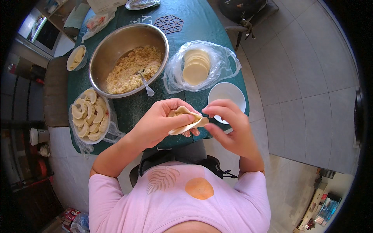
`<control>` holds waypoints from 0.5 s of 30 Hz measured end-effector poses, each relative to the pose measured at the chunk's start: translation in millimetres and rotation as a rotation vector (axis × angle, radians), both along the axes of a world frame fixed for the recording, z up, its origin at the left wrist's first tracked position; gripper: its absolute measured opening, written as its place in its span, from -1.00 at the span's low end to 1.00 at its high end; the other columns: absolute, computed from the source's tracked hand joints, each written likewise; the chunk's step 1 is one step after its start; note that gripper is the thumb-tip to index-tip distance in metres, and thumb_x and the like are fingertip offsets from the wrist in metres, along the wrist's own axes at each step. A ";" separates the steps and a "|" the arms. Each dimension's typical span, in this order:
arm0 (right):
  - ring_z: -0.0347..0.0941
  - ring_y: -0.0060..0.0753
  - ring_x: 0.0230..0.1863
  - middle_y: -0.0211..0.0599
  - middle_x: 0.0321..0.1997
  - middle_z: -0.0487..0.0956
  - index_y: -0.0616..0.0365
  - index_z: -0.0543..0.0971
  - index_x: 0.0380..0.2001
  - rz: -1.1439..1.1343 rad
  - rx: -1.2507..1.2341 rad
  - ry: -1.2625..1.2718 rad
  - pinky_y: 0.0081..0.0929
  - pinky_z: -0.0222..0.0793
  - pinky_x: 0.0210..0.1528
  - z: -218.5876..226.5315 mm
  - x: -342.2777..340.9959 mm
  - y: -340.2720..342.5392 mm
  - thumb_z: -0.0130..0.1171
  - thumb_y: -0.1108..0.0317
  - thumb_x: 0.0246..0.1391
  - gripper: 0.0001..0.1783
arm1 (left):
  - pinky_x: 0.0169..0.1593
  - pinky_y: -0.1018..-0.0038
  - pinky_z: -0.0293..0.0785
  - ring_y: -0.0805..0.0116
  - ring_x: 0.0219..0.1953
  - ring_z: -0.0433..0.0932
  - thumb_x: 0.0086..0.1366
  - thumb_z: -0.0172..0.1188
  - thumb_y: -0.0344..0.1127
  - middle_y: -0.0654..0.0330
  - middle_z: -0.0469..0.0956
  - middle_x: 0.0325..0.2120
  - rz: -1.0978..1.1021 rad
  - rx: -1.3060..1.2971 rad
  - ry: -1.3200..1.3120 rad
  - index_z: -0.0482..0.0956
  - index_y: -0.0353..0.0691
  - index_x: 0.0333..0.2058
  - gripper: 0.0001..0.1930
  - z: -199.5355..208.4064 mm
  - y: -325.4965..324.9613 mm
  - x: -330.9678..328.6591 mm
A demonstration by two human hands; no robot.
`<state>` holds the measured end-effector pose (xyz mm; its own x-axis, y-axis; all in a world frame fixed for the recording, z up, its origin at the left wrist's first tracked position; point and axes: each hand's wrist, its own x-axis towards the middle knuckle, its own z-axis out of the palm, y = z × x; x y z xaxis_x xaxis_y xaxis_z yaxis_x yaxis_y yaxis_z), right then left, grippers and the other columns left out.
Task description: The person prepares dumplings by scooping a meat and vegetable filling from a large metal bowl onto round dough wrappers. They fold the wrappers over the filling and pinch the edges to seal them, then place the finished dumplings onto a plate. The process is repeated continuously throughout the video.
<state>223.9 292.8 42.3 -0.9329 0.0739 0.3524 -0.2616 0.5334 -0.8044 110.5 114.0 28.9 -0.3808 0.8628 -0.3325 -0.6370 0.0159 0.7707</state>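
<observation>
Green table point(130, 112) below, and over its near edge 1 half-folded wrapper point(200, 123) sits in the curled left hand point(161, 118); right hand point(231, 126) empty, thumb and finger parted beside its tip. Best pinch firmly, keeping filling point(178, 113) off the rim!

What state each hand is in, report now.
Left hand: closed, holding a filled dough wrapper.
Right hand: open beside the wrapper's edge; contact unclear.

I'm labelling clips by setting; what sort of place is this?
Probably a home dining area, judging by the green-covered table, the large metal bowl of filling on it, and the padded seat alongside.
</observation>
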 end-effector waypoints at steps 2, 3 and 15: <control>0.45 -0.36 -0.32 -0.26 -0.31 0.48 0.20 0.53 -0.31 0.071 0.064 0.027 -0.53 0.35 -0.36 0.7 -2.0 1.1 0.29 0.62 -0.17 -0.72 | -0.32 0.55 0.52 0.33 -0.33 0.61 0.21 0.22 -0.37 0.08 0.57 -0.28 -0.014 -0.001 0.015 0.47 -0.30 -0.22 -0.79 2.4 1.2 1.5; 0.45 -0.36 -0.33 -0.26 -0.32 0.49 0.20 0.53 -0.31 0.077 0.087 0.026 -0.53 0.35 -0.37 1.0 -1.6 1.9 0.29 0.63 -0.17 -0.72 | -0.32 0.55 0.53 0.33 -0.33 0.61 0.21 0.22 -0.37 0.08 0.57 -0.28 -0.021 -0.001 0.022 0.47 -0.30 -0.22 -0.79 3.4 2.0 2.6; 0.43 -0.25 -0.41 -0.20 -0.38 0.48 0.21 0.53 -0.34 0.065 0.065 0.076 -0.44 0.35 -0.39 -2.1 0.1 -2.2 0.27 0.62 -0.15 -0.76 | -0.30 0.55 0.56 0.39 -0.28 0.60 0.25 0.16 -0.40 0.08 0.54 -0.20 -0.062 0.049 0.322 0.50 -0.33 -0.19 -0.82 -0.9 -1.7 6.0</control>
